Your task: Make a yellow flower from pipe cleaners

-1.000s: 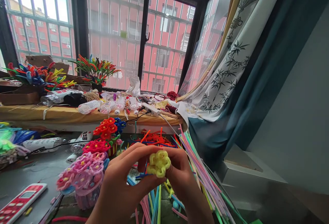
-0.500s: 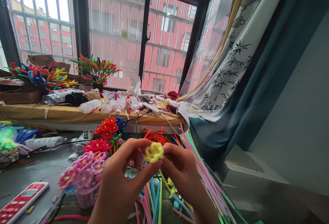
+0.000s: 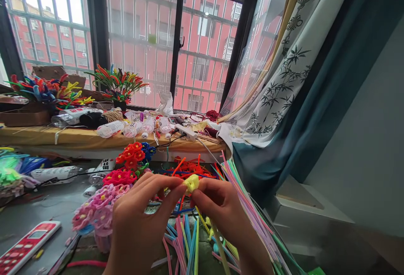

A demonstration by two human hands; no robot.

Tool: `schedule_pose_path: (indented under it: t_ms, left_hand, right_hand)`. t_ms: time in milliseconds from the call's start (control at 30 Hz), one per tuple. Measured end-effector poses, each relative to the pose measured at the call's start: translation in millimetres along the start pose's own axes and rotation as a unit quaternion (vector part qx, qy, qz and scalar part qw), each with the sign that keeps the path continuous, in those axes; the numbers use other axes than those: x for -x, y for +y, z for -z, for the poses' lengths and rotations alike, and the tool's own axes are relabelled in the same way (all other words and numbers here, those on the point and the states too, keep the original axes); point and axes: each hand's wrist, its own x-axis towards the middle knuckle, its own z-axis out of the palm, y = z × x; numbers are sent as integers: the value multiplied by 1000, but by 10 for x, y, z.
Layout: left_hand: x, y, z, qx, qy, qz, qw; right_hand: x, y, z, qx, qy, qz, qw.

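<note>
A small yellow pipe-cleaner flower (image 3: 192, 182) is pinched between the fingertips of both hands, near the middle of the view. My left hand (image 3: 145, 212) grips its left side with thumb and forefinger. On the other side, my right hand (image 3: 221, 207) holds it with thumb and fingers closed. The flower looks compact, its petals drawn together, and part of it is covered by fingertips. A pale yellow stem (image 3: 221, 247) runs down below my right hand. Close behind my left hand stand pink pipe-cleaner flowers (image 3: 102, 207) and red ones (image 3: 131, 155).
Loose pastel pipe cleaners (image 3: 186, 241) lie below the hands, with a long bundle (image 3: 249, 207) at the right. A red and white phone-like device (image 3: 30, 245) rests at the lower left. Bottles (image 3: 110, 129) and a power strip (image 3: 186, 132) lie on the windowsill.
The yellow flower has turned and now looks more closed, its ring of petals no longer facing me. Both hands have shifted slightly, and the pale stem now shows beneath the right hand.
</note>
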Motion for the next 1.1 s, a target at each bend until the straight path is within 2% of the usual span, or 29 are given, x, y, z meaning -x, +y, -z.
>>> schedule_pose_path:
  t_ms: [233,367,533,733,867,1100]
  left_hand:
    - [-5,-56,38,-9,-29,-22,999]
    - [-25,-89,83,-33,-54,-117,991]
    - [-49,-92,148,-104,-32,-235,966]
    - [-25,-122,193,-172,-43,-311,934]
    - [-4,-121,198,-164,-50,-305,937]
    - [-40,-89,118,-72,-49,-161,983]
  right_hand:
    - [-6,-27,-4,-2,8,-6,1000]
    - [-16,14,10,-35,1,-18,999]
    - [-12,90,26,-89,-25,-38,995]
    - [-28,134,23,-148,-58,-59,986]
    - [-30,102,41,-153,-58,-67,984]
    - [-59,181,81,-180,-53,-23,982]
